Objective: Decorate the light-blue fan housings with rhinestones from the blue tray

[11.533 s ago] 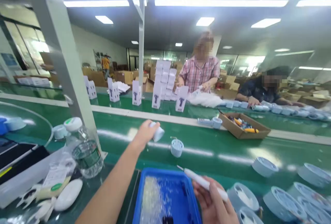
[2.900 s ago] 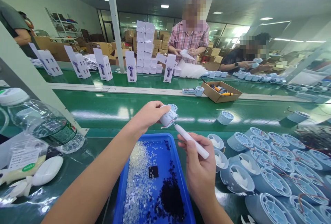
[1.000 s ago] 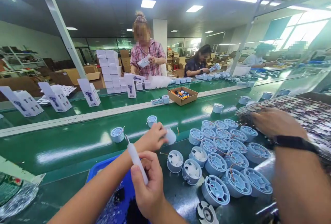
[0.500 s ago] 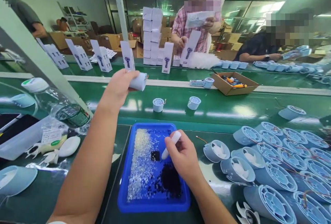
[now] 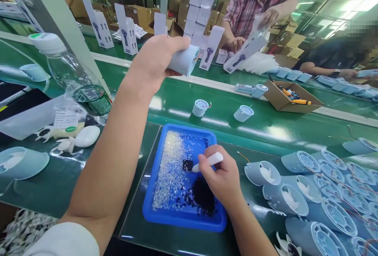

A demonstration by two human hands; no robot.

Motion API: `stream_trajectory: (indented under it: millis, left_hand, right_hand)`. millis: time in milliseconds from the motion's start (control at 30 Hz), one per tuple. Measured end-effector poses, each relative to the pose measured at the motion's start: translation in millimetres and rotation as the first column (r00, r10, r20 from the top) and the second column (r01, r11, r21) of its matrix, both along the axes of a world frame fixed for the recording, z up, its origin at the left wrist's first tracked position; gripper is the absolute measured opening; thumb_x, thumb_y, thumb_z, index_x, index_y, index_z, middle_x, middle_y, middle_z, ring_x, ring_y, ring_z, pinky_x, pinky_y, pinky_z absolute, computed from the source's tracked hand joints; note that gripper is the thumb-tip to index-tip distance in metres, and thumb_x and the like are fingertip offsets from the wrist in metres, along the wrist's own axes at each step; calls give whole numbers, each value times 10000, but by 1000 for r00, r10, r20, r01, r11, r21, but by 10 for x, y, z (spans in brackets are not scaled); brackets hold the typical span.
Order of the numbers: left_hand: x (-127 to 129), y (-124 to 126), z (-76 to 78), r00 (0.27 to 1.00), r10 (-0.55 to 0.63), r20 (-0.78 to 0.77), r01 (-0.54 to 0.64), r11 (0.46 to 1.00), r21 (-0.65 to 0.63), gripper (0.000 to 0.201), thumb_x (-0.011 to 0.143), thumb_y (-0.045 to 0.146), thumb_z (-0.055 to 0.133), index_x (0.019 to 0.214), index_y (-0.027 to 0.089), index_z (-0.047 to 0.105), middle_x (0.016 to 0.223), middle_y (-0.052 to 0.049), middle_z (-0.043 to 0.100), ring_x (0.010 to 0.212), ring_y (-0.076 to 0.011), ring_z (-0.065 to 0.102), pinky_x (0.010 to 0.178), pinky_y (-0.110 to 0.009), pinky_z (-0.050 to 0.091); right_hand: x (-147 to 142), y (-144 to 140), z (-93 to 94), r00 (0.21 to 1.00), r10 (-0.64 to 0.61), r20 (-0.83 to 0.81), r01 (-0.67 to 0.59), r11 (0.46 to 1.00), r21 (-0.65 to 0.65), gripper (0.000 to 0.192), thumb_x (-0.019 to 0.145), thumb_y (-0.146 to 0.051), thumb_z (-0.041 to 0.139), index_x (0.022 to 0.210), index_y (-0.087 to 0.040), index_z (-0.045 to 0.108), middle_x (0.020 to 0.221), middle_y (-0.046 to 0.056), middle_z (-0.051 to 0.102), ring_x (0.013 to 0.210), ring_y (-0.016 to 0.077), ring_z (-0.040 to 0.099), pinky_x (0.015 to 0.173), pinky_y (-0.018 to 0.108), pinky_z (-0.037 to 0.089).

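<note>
Much of the cup (image 5: 186, 62) is covered by the left hand (image 5: 156, 57), by which it is grasped; what lies inside its open end, turned toward the right, can hardly be made out. Part of the pen (image 5: 214, 159) is hidden by the curled fingers of the right hand (image 5: 223, 173), in which it is gripped. Whether the small black block (image 5: 187, 165) is touched by the pen's lower end cannot be told. The rows of cups (image 5: 333, 214) at the right are cut off by the edge of the view, as is the head of the person in the plaid shirt (image 5: 245, 6).

The held cup is pale blue, round and short, tipped on its side above the green belt (image 5: 218, 94), with a bit of reddish wire seen at its rim. The pen is white, smooth and slim, slanted over the blue tray (image 5: 183, 225).

The tray is of plastic, with rounded corners. Tiny clear rings (image 5: 168, 173) are spread over its left part, and loose black bits (image 5: 203, 196) are heaped toward its right. The bottle (image 5: 91, 97) is of clear plastic, and the open box (image 5: 291, 105) is of brown cardboard.
</note>
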State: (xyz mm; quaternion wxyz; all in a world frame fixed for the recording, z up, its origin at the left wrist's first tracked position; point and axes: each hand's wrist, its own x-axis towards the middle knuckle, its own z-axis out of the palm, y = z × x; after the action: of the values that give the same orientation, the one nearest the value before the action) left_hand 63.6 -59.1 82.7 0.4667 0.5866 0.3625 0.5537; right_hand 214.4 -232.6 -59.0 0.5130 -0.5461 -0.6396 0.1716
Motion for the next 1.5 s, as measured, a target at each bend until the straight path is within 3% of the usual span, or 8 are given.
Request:
stream_trajectory:
  millis: [333, 533, 633, 800, 1167, 1500]
  left_hand:
    - [19, -31, -26, 998, -60, -20, 61, 998, 26, 120, 762, 261, 626, 799, 159, 574, 918, -76, 595, 902, -238, 629, 586, -314, 516]
    - [39, -30, -23, 998, -59, -25, 59, 998, 5, 102, 785, 241, 618, 793, 150, 570, 877, -54, 597, 873, -228, 638, 636, -339, 531]
    - [48, -41, -41, 995, -90, -46, 92, 995, 30, 103, 815, 240, 595, 794, 140, 578, 853, -37, 586, 949, -242, 640, 712, -349, 508]
    - [79, -107, -38, 998, -27, -62, 27, 1000, -9, 131, 782, 248, 632, 682, 180, 582, 830, -36, 622, 989, -278, 640, 712, -349, 526]
    - [90, -67, -68, 992, -69, -109, 76, 995, 66, 116, 760, 229, 594, 658, 174, 586, 748, 1, 626, 844, -236, 678, 625, -324, 525]
    - [102, -83, -47, 994, -35, -107, 40, 998, 41, 139, 743, 192, 587, 607, 172, 570, 702, 7, 643, 790, -225, 689, 570, -299, 530]
  right_hand:
    - [-3, -13, 10, 997, 73, 31, -73, 997, 16, 219, 819, -152, 562, 659, -221, 429, 609, -49, 475, 537, 99, 455, 516, 236, 376]
    - [-26, -60, 29, 986, 167, 7, -166, 979, 121, 239, 815, -112, 563, 650, -224, 431, 598, -44, 463, 550, 110, 465, 521, 248, 394]
    - [-45, -82, 36, 972, 233, -21, -229, 967, 112, 232, 817, -107, 564, 662, -225, 439, 601, -42, 466, 555, 112, 471, 515, 247, 398]
    - [-65, -95, 26, 957, 290, -18, -289, 955, 62, 234, 811, -99, 574, 669, -224, 439, 611, -43, 477, 548, 105, 468, 506, 240, 399]
    - [-73, -107, 21, 953, 303, 25, -304, 952, 32, 229, 806, -106, 576, 662, -224, 443, 606, -38, 486, 548, 112, 489, 507, 250, 413]
    - [-15, -86, 5, 976, 200, 81, -206, 976, 71, 232, 808, -108, 577, 664, -225, 437, 603, -45, 469, 554, 111, 476, 524, 254, 401]
